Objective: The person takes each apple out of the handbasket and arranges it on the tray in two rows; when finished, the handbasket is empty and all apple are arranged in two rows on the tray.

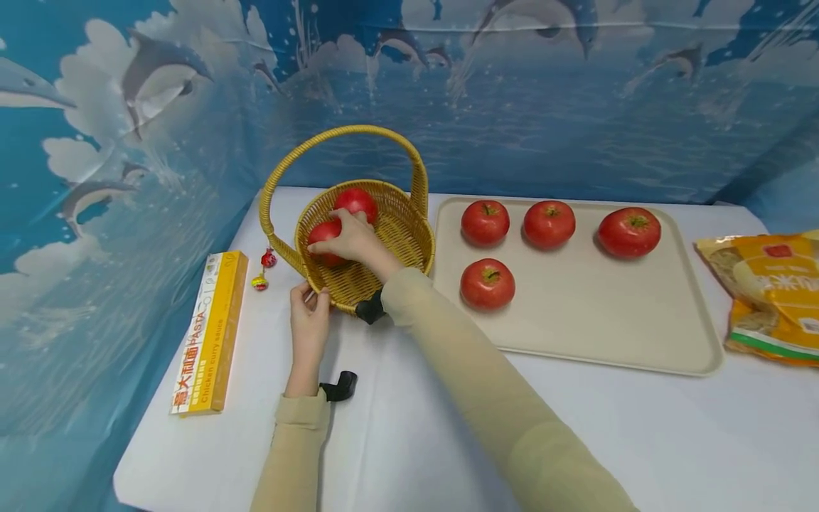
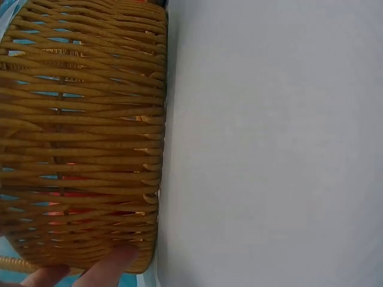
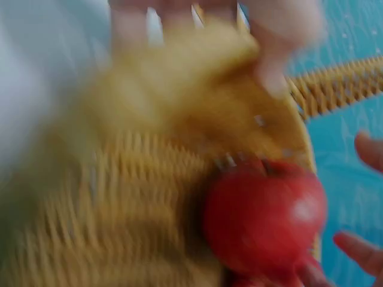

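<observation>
A yellow woven basket [image 1: 409, 213] with a tall handle stands at the back left of the white table. Two red tomatoes lie in it. My right hand [image 1: 348, 238] reaches in and grips the front tomato [image 1: 323, 233]; the second tomato [image 1: 357, 201] sits just behind it. The right wrist view is blurred and shows a tomato [image 3: 263, 215] against the basket's weave [image 3: 137, 197]. My left hand [image 1: 310, 306] holds the basket's near wall from outside. Its fingertips [image 2: 114, 262] press the weave [image 2: 84, 119] low down.
A beige tray [image 1: 608, 320] right of the basket bears several more tomatoes [image 1: 488, 284]. A yellow pasta box [image 1: 210, 333] and two small wrapped sweets [image 1: 259, 283] lie to the left. A yellow food packet [image 1: 774, 295] sits at the far right. A blue dolphin backdrop closes the back and left.
</observation>
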### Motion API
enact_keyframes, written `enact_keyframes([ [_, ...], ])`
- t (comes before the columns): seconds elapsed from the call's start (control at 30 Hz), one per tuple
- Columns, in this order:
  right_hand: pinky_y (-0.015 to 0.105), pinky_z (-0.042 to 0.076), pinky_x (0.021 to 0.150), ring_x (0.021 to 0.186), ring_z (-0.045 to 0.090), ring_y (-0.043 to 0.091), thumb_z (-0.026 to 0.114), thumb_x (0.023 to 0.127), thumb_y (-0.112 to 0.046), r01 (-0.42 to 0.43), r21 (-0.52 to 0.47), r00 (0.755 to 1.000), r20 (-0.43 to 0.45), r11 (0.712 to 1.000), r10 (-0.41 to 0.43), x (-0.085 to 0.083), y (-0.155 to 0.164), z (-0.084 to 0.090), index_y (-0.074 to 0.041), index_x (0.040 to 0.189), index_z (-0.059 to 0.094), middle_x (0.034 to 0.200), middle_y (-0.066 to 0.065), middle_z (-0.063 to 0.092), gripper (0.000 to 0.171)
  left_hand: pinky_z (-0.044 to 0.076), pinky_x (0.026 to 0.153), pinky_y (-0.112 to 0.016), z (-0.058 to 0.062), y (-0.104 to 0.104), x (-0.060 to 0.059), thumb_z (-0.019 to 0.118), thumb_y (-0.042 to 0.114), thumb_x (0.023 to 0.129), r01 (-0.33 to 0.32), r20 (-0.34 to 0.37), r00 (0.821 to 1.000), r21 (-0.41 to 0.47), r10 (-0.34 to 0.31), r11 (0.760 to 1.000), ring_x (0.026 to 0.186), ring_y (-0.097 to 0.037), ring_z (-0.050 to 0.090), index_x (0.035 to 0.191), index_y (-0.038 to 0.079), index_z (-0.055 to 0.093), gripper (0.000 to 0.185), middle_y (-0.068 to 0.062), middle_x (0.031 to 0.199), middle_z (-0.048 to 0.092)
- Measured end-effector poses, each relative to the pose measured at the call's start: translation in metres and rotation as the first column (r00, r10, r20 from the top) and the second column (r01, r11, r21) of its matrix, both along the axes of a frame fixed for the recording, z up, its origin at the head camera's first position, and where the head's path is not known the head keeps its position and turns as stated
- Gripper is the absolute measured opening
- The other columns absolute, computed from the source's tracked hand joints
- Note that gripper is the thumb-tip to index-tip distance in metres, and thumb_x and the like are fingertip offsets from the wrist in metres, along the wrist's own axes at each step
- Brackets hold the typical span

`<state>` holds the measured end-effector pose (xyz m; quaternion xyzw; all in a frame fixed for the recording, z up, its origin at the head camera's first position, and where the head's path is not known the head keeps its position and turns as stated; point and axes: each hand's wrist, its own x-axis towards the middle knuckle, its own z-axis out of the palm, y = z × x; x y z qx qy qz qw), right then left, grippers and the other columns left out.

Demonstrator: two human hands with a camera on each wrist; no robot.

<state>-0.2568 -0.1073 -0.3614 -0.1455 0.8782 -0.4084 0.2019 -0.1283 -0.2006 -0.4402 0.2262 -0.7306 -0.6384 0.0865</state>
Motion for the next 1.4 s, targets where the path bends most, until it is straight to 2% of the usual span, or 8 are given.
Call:
enact_keyframes([
  [0.13,0.046,0.038,0.114,0.143,0.029,0.033,0.075,0.084,-0.045,-0.079,0.062,0.994,-0.071,0.995,0.084,-0.013,0.002,0.021,-0.019,0.146,0.043,0.154,0.010,0.035,0.075,0.045,0.110,-0.044,0.003,-0.002,-0.003,0.048,0.013,0.100,-0.004,-0.004,1.000,-0.026,0.004,1.000,0.137,-0.032,0.043,0.142,-0.005,0.032,0.048,-0.023,0.148,0.036],
  [0.23,0.046,0.039,0.112,0.144,0.028,0.033,0.075,0.084,-0.043,-0.151,0.094,0.978,-0.134,0.984,0.162,-0.022,0.002,0.027,-0.021,0.145,0.046,0.155,0.009,0.031,0.071,0.045,0.109,-0.044,0.003,-0.002,-0.003,0.049,0.015,0.100,-0.005,0.008,1.000,-0.039,0.006,0.999,0.137,-0.032,0.042,0.142,-0.003,0.033,0.049,-0.022,0.149,0.036],
  [0.33,0.047,0.039,0.112,0.144,0.026,0.033,0.075,0.084,-0.042,-0.254,0.159,0.946,-0.164,0.954,0.279,-0.029,0.002,0.019,-0.021,0.146,0.046,0.157,0.008,0.029,0.071,0.045,0.110,-0.044,0.002,-0.002,0.000,0.049,0.017,0.100,0.001,0.031,1.000,-0.036,0.000,0.999,0.138,-0.032,0.042,0.143,-0.002,0.033,0.050,-0.021,0.149,0.035],
  [0.5,0.050,0.038,0.113,0.145,0.027,0.032,0.078,0.083,-0.037,-0.386,0.234,0.894,-0.144,0.892,0.424,-0.031,0.004,-0.007,-0.021,0.147,0.045,0.156,0.008,0.031,0.074,0.044,0.110,-0.045,-0.004,0.001,0.006,0.048,0.017,0.100,0.018,0.057,0.998,-0.039,-0.015,0.999,0.139,-0.033,0.040,0.143,-0.002,0.032,0.049,-0.021,0.150,0.035],
  [0.8,0.049,0.041,0.111,0.139,0.036,0.030,0.086,0.074,-0.013,-0.482,0.275,0.844,-0.112,0.832,0.525,-0.027,-0.006,-0.023,-0.020,0.145,0.039,0.151,0.007,0.038,0.086,0.044,0.109,-0.049,-0.003,0.001,0.004,0.050,0.017,0.099,0.003,0.006,1.000,-0.061,-0.002,0.998,0.139,-0.037,0.040,0.141,-0.003,0.034,0.049,-0.024,0.148,0.036],
  [0.93,0.048,0.043,0.110,0.137,0.040,0.029,0.088,0.072,-0.015,-0.487,0.308,0.843,-0.080,0.818,0.532,-0.026,-0.008,-0.027,-0.023,0.148,0.035,0.150,0.008,0.038,0.092,0.045,0.109,-0.048,0.000,0.000,0.003,0.050,0.018,0.099,-0.001,0.023,1.000,-0.063,0.003,0.998,0.139,-0.036,0.040,0.141,-0.002,0.035,0.049,-0.023,0.149,0.036],
  [1.27,0.042,0.043,0.109,0.130,0.049,0.027,0.083,0.076,-0.027,-0.448,0.251,0.878,-0.060,0.858,0.476,-0.027,0.002,-0.027,-0.017,0.145,0.036,0.142,0.012,0.048,0.084,0.044,0.109,-0.048,0.001,0.002,0.003,0.049,0.018,0.099,0.000,0.030,1.000,-0.087,0.003,0.996,0.139,-0.036,0.041,0.141,-0.002,0.034,0.048,-0.024,0.147,0.038],
  [1.4,0.041,0.044,0.110,0.130,0.051,0.026,0.082,0.077,-0.033,-0.442,0.199,0.883,-0.077,0.875,0.463,-0.028,0.003,-0.017,-0.011,0.147,0.031,0.142,0.013,0.051,0.090,0.044,0.109,-0.049,0.001,0.001,0.004,0.049,0.018,0.099,-0.005,0.037,0.999,-0.105,0.009,0.994,0.138,-0.036,0.041,0.141,-0.003,0.034,0.049,-0.024,0.147,0.038],
])
